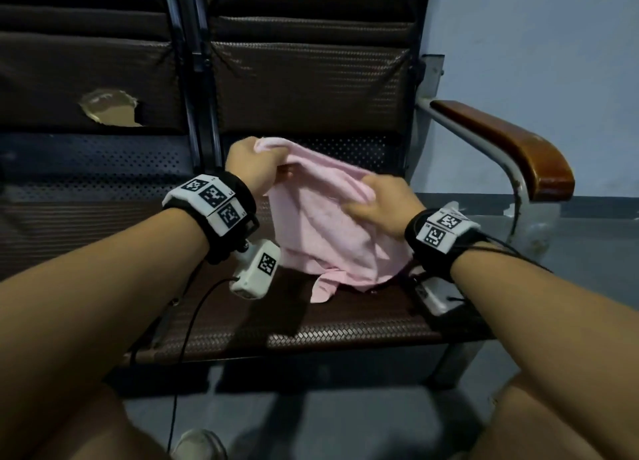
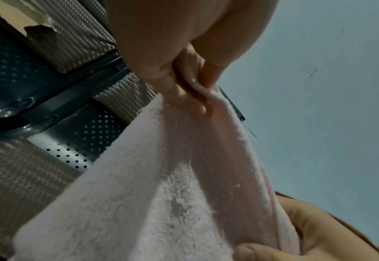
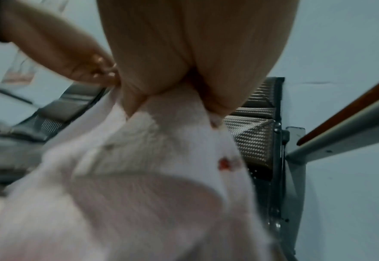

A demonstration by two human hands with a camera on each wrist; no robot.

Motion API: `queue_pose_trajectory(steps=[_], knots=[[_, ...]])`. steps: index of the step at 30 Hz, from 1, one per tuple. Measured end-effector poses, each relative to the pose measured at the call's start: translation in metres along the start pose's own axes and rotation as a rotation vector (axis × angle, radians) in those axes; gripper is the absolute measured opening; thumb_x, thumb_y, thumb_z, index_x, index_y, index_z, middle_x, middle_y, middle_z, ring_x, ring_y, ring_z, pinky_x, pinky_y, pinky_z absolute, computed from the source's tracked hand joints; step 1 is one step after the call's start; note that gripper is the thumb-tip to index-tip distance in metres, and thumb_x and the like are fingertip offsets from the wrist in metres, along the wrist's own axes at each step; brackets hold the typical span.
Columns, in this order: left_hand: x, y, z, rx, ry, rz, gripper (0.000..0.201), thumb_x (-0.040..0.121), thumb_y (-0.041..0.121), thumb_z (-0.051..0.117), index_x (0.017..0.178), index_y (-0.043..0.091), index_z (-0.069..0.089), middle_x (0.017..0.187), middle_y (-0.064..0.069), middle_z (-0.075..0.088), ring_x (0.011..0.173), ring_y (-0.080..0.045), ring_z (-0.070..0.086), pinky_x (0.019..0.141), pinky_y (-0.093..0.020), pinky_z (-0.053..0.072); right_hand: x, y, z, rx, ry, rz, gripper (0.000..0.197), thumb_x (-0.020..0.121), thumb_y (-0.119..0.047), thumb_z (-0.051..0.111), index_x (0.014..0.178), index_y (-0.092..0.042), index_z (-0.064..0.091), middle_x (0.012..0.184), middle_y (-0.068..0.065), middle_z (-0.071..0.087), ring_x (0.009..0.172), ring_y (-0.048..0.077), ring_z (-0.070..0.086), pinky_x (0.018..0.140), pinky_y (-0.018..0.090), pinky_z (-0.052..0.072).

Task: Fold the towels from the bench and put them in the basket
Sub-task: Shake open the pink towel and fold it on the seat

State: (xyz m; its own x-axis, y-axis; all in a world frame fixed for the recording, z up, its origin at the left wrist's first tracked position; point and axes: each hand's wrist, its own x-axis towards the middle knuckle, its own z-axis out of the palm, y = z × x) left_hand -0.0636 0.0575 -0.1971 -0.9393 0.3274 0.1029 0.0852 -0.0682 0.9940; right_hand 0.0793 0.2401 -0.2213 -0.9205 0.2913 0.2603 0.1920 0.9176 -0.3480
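A pale pink towel [image 1: 321, 224] hangs above the brown woven seat of the bench [image 1: 345, 331], its lower end crumpled on the seat. My left hand [image 1: 252, 162] pinches the towel's top corner [image 2: 206, 98], raised toward the backrest. My right hand [image 1: 377, 200] grips the towel's upper edge farther right [image 3: 177, 109], fingers curled into the cloth. The towel [image 2: 161, 194] fills most of both wrist views, and a small red mark [image 3: 225, 163] shows on it. No basket is in view.
The bench has a dark padded backrest [image 1: 311, 79] with a torn patch [image 1: 107, 108] on the left seat's back. A wooden armrest [image 1: 511, 141] on a metal tube stands at the right. A pale wall [image 1: 553, 44] lies behind, grey floor [image 1: 328, 407] below.
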Motion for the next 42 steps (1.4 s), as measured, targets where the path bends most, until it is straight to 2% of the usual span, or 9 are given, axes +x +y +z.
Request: queue_pose_trajectory(steps=[4,8,15,20,23,32,35,38,42], knots=[[0.01,-0.008,-0.009,0.02,0.035,0.062,0.018,0.088,0.008,0.068,0.073,0.012,0.058,0.074,-0.011,0.066,0.067,-0.023,0.072,0.063,-0.031,0.059,-0.01,0.018,0.002,-0.144,-0.165,-0.037,0.022,0.084,-0.043,0.071,0.076,-0.026,0.06,0.077,-0.003,0.064,0.078,0.022,0.062,0.069,0.032,0.046],[0.017,-0.014,-0.022,0.067,0.058,0.079,0.021,0.084,0.01,0.076,0.072,0.012,0.058,0.07,-0.009,0.068,0.065,-0.024,0.074,0.06,-0.029,0.059,-0.017,0.031,-0.006,-0.153,-0.208,0.076,0.039,0.091,-0.039,0.06,0.056,-0.022,0.056,0.057,-0.003,0.055,0.057,0.015,0.053,0.059,0.03,0.038],[0.019,-0.029,-0.035,0.247,0.089,0.031,0.024,0.083,0.007,0.077,0.074,0.013,0.055,0.079,-0.01,0.066,0.07,-0.023,0.072,0.06,-0.033,0.061,-0.026,0.026,-0.017,-0.085,-0.09,0.054,0.022,0.089,-0.014,0.051,0.069,-0.024,0.055,0.071,0.004,0.06,0.07,0.025,0.054,0.064,0.03,0.037],[0.013,-0.027,-0.038,0.367,0.103,0.063,0.023,0.089,0.025,0.065,0.072,0.011,0.058,0.051,-0.004,0.064,0.051,-0.027,0.071,0.048,-0.034,0.058,-0.029,0.021,-0.022,-0.005,-0.061,0.057,0.026,0.079,0.003,0.045,0.068,-0.019,0.055,0.071,0.006,0.061,0.077,0.031,0.059,0.07,0.038,0.05],[0.013,-0.023,-0.041,0.412,0.124,0.048,0.026,0.093,0.029,0.057,0.077,0.008,0.061,0.054,-0.008,0.064,0.051,-0.03,0.071,0.048,-0.033,0.056,-0.03,0.019,-0.024,0.021,-0.078,0.055,0.033,0.074,0.005,0.042,0.06,-0.023,0.053,0.065,0.0,0.057,0.075,0.028,0.059,0.071,0.039,0.053],[0.012,-0.017,-0.044,0.11,0.092,-0.134,0.026,0.091,-0.004,0.053,0.083,0.008,0.073,0.077,-0.016,0.072,0.06,-0.024,0.073,0.057,-0.027,0.059,-0.03,0.032,-0.02,-0.015,-0.006,-0.042,0.023,0.103,-0.041,0.044,0.089,-0.023,0.046,0.076,0.0,0.058,0.071,0.026,0.055,0.062,0.037,0.04],[0.011,-0.011,-0.043,0.041,0.04,-0.186,0.026,0.095,-0.004,0.047,0.087,0.009,0.068,0.073,-0.007,0.07,0.051,-0.011,0.069,0.05,-0.022,0.056,-0.029,0.037,-0.022,-0.038,-0.049,-0.04,0.019,0.101,-0.035,0.052,0.095,-0.019,0.062,0.083,0.002,0.063,0.08,0.025,0.059,0.068,0.033,0.039],[0.01,-0.013,-0.045,0.056,0.102,-0.218,0.032,0.091,0.0,0.044,0.087,0.005,0.075,0.062,-0.011,0.069,0.05,-0.017,0.067,0.05,-0.024,0.055,-0.028,0.037,-0.024,-0.119,-0.153,-0.043,0.022,0.099,-0.019,0.053,0.11,-0.016,0.072,0.098,0.006,0.072,0.093,0.026,0.064,0.077,0.029,0.042],[0.011,-0.02,-0.053,0.589,0.154,-0.069,0.036,0.093,0.034,0.044,0.079,0.011,0.068,0.088,-0.013,0.064,0.079,-0.031,0.058,0.072,-0.033,0.042,-0.034,0.035,-0.026,-0.007,-0.168,0.05,0.042,0.088,-0.001,0.047,0.118,-0.026,0.063,0.105,0.006,0.07,0.096,0.027,0.064,0.086,0.038,0.053]])
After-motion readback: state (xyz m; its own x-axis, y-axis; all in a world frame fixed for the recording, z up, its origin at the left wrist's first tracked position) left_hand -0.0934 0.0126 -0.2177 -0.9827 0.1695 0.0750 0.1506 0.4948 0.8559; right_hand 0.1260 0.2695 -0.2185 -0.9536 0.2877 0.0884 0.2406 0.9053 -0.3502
